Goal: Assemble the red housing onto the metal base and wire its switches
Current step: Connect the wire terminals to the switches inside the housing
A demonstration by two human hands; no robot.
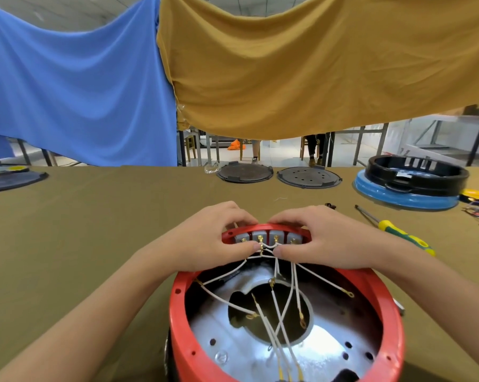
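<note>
The red housing lies open side up near the table's front edge, with the shiny metal base showing inside it. Several grey switches with brass terminals sit in a row in its far wall. White wires with brass ring ends run from the switches across the inside. My left hand grips the far rim, thumb pressing a wire by a switch terminal. My right hand grips the rim from the other side, its thumb on the wires too.
A yellow and green screwdriver lies to the right of my hands. Two dark round plates sit at the table's far edge. A black ring on a blue housing stands far right. Blue and mustard cloths hang behind.
</note>
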